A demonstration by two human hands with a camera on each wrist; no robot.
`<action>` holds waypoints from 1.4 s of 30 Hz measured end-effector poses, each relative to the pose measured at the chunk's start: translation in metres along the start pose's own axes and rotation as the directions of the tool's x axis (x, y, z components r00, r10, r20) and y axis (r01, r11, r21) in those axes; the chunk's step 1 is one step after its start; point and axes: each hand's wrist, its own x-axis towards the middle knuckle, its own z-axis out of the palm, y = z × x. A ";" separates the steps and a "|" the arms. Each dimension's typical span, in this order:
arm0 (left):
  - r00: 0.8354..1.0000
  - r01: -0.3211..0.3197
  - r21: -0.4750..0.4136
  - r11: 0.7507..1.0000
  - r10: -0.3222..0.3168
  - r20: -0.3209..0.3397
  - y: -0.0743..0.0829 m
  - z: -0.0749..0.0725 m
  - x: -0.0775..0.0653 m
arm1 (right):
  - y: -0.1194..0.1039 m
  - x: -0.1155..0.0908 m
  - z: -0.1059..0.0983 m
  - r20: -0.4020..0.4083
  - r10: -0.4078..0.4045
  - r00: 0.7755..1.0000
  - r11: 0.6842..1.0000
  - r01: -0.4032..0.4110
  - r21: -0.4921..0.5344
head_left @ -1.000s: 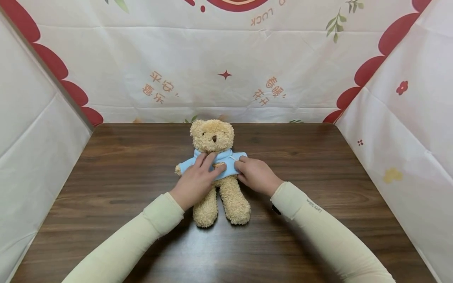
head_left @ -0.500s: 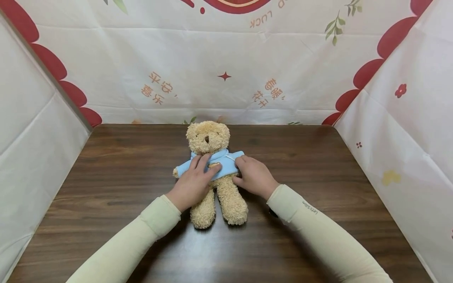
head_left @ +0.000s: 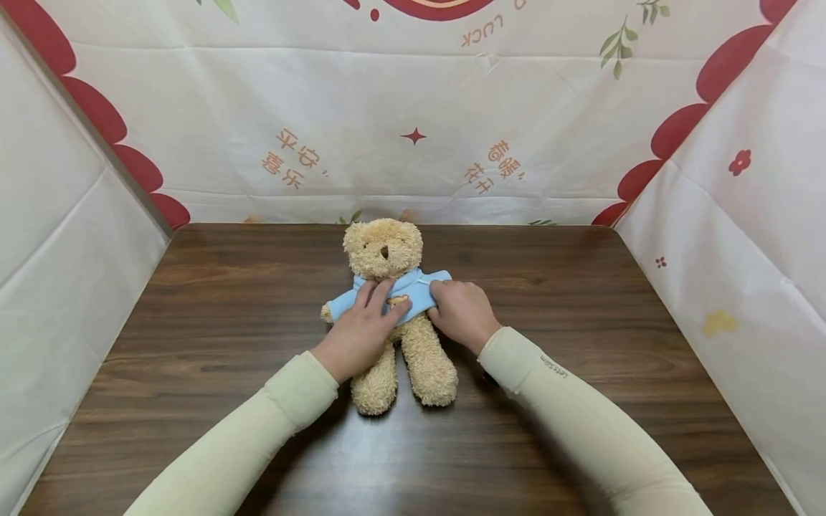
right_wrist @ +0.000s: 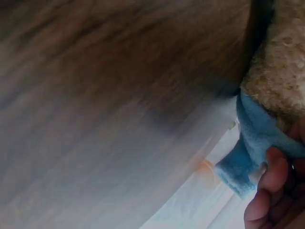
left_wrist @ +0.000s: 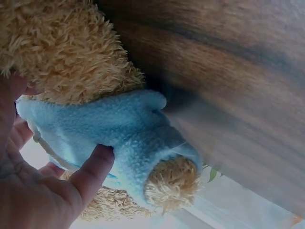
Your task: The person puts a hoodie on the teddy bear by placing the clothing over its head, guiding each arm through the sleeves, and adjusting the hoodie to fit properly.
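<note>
A fuzzy tan teddy bear point(head_left: 429, 365) in a light blue hoodie point(head_left: 419, 290) lies face up on the table, its head toward the back. My left hand point(head_left: 358, 333) rests across its chest and belly with the fingers spread. One fingertip dents the blue fleece point(left_wrist: 128, 129) in the left wrist view, near a sleeve with a furry paw point(left_wrist: 174, 183) showing. On the bear's other side, my right hand point(head_left: 464, 312) pinches the edge of the hoodie below the sleeve. In the right wrist view, curled fingers point(right_wrist: 276, 171) hold the cloth beside the sleeve point(right_wrist: 236, 174); no paw shows at its end.
The dark wooden table point(head_left: 226, 301) extends around the bear on all sides. A white printed cloth point(head_left: 413, 93) hangs behind it, and white cloth panels point(head_left: 729, 236) stand along the left and right edges.
My right hand opened its thumb away from the hoodie and then closed in again, a little higher on its side. The left hand has stayed on the chest. The view shifted slightly.
</note>
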 end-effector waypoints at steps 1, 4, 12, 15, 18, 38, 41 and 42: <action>1.000 0.000 0.000 1.000 0.000 -0.001 0.000 0.000 0.000 | -0.001 0.000 0.001 -0.004 0.012 1.000 1.000 -0.013 -0.013; 1.000 0.002 0.004 1.000 -0.002 0.004 0.001 0.000 0.001 | -0.002 0.001 0.002 -0.011 0.057 0.998 0.996 -0.058 -0.063; 1.000 0.007 -0.007 1.000 -0.007 0.027 0.001 0.000 0.003 | 0.000 -0.003 0.000 -0.024 0.073 0.997 0.985 -0.076 -0.154; 0.997 0.035 -0.002 0.999 -0.035 0.072 0.002 -0.002 0.004 | 0.001 -0.004 -0.002 -0.026 0.033 0.999 0.984 -0.037 -0.173; 0.994 0.047 -0.004 0.999 -0.047 0.104 0.003 -0.003 0.006 | -0.001 -0.003 -0.002 -0.021 0.016 1.000 0.981 -0.020 -0.193; 0.995 0.004 0.037 0.999 -0.007 0.095 0.002 -0.002 0.005 | 0.000 0.017 0.013 0.008 0.097 0.995 0.958 -0.091 -0.271; 0.996 0.009 0.028 1.000 -0.012 0.093 0.001 -0.001 0.003 | 0.003 0.017 0.010 0.066 0.073 0.995 0.961 -0.053 -0.273; 0.996 0.011 0.026 1.000 -0.013 0.093 0.001 -0.001 0.003 | 0.005 0.017 0.008 0.082 0.058 0.995 0.961 -0.034 -0.274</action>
